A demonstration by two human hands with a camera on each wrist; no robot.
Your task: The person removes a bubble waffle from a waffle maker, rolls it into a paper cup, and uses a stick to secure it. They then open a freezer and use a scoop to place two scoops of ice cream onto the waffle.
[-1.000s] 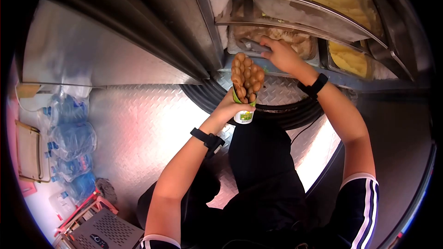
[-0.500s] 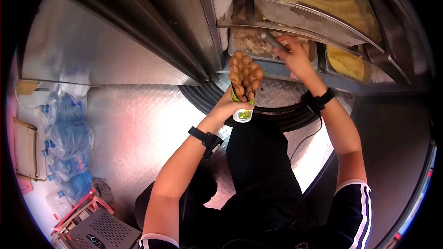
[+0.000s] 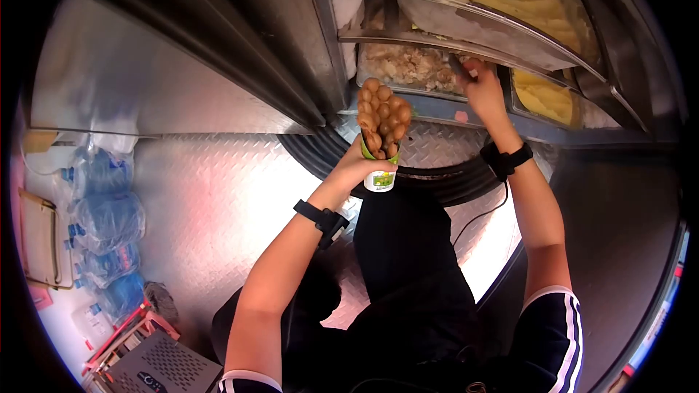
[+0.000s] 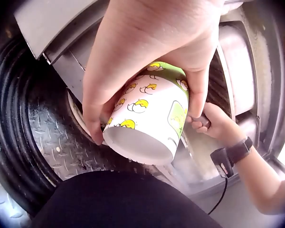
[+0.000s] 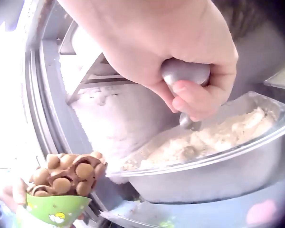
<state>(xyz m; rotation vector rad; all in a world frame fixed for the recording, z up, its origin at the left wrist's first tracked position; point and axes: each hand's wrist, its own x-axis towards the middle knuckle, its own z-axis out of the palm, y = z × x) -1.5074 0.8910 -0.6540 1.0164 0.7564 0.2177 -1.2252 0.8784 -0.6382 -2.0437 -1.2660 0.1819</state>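
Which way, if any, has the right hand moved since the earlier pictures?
Yes: in the head view, the right hand has moved rightward, nearer the lower yellow food.

Smooth metal scoop (image 5: pixel 184 72), matt cup (image 4: pixel 147 111), probably paper

No text, brand or number can be read. A green label is printed on the paper cup (image 3: pixel 379 181), lettering too small to make out. Markings on the water bottles (image 3: pixel 109 216) are blurred. A dark panel (image 3: pixel 151 381) is set on the perforated grey box (image 3: pixel 164 362), its marks illegible.
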